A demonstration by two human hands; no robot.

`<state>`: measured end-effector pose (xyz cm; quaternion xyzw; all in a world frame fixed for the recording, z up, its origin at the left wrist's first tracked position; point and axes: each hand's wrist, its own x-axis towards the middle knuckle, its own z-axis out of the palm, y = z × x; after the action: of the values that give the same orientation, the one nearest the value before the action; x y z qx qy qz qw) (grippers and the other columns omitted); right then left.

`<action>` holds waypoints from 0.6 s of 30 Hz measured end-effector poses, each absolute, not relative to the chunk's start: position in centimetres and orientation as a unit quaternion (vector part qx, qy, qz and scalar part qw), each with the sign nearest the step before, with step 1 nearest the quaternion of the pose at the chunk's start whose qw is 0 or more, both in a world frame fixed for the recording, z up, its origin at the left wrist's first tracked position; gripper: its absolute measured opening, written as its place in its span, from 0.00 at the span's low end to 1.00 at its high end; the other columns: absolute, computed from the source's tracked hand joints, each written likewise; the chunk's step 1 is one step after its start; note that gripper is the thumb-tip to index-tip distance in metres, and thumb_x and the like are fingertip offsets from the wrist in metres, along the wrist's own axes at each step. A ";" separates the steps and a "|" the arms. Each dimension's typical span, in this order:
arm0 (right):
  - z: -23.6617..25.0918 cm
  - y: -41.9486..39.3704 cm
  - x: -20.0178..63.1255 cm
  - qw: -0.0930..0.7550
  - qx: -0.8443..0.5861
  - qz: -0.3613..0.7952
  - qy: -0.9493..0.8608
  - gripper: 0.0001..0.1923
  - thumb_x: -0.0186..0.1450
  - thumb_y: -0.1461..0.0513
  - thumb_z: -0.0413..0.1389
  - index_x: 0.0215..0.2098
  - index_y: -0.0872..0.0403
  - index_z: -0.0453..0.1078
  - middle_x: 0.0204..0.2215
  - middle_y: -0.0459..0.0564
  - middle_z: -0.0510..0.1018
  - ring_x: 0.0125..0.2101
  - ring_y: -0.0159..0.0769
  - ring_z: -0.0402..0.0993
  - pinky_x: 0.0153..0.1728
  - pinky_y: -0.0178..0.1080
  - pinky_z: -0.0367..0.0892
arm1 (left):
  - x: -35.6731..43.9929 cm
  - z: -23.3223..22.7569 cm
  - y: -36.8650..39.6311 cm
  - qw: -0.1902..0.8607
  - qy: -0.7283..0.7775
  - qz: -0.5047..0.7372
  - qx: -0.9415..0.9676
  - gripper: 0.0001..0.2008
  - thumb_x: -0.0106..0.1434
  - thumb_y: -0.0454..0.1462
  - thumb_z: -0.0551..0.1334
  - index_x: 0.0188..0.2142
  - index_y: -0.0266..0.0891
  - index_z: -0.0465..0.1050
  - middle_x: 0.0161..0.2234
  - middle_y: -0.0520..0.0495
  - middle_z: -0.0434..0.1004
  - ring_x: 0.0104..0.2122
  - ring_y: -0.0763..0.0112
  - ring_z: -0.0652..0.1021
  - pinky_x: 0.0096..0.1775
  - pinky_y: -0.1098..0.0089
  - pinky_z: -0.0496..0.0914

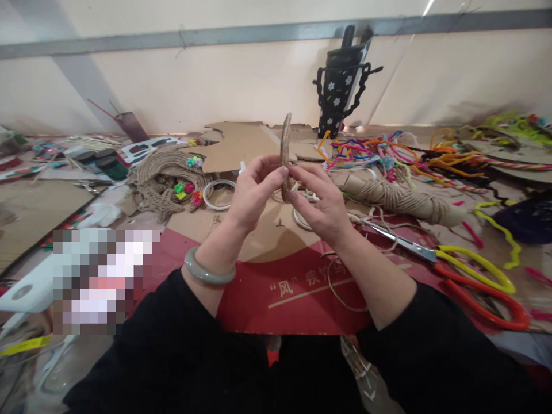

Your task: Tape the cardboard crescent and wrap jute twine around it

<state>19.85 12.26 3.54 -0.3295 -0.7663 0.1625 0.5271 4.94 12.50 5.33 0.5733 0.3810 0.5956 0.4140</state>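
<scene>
— Black sleeves (181, 345) fill the bottom edge. What do the hands hold?

— Left hand (254, 192) and right hand (321, 207) both pinch a twine-wrapped piece (285, 144), upright at frame centre, above red card (276, 293).

— Any free room?

— Little: scissors (466, 270) lie right, jute coil (166, 172) left, pipe cleaners (388, 152) upper right.

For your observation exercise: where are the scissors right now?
In the head view, the scissors lie right of the right hand, on the red cardboard.
</scene>
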 end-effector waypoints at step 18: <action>3.2 13.6 19.8 0.546 -0.393 0.470 -0.571 0.16 0.54 0.50 0.61 0.30 0.53 0.71 0.28 0.48 0.76 0.30 0.35 0.73 0.30 0.38 0.70 | 4.6 4.8 13.2 0.571 0.378 0.518 0.513 0.10 0.57 0.43 0.65 0.27 0.38 0.72 0.21 0.53 0.70 0.20 0.78 0.69 0.23 0.76 0.66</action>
<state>19.79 13.61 3.21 -0.3932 -0.5714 0.4703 0.5457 4.62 13.21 4.79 0.5131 0.3777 0.5182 0.5705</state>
